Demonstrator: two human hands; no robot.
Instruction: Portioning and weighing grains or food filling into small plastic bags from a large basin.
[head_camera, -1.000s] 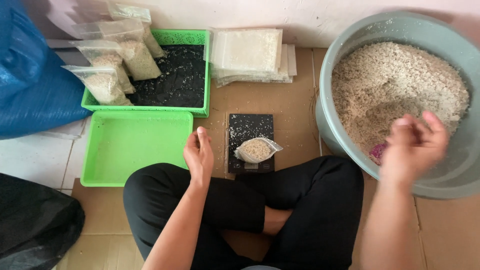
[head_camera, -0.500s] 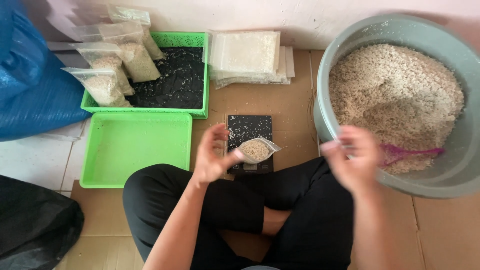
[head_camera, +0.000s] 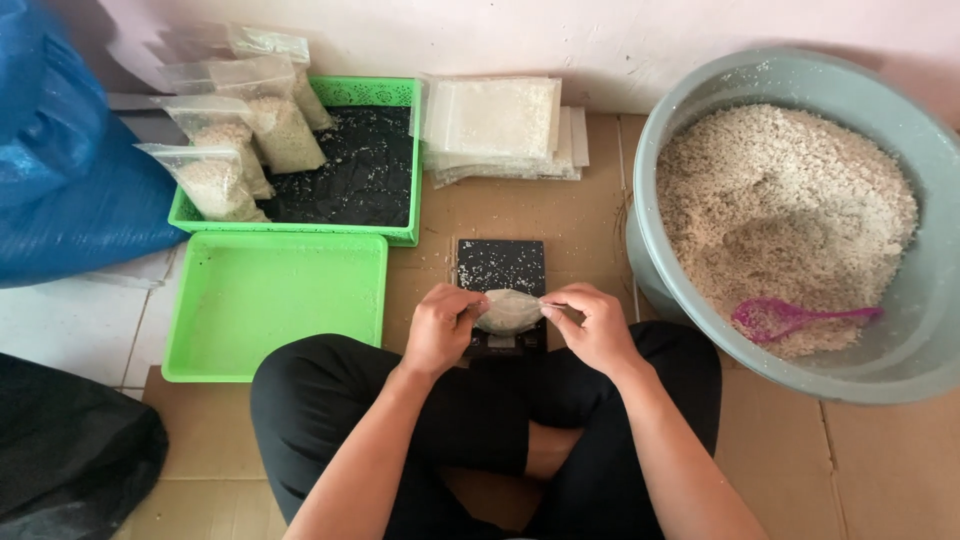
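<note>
A small clear plastic bag filled with pale grain rests on a black scale in front of my crossed legs. My left hand pinches the bag's left edge. My right hand pinches its right edge. To the right stands a big grey basin heaped with the same pale grain. A pink scoop lies in the grain near the basin's front.
A shallow green tray lies left of the scale. Behind it a green basket holds several filled bags. A stack of flat clear bags lies by the wall. A blue sack stands at the left, a black bag below it.
My right hand left the basin, dropped the pink scoop in the grain and came to the bag. Both hands now grip the bag on the scale.
</note>
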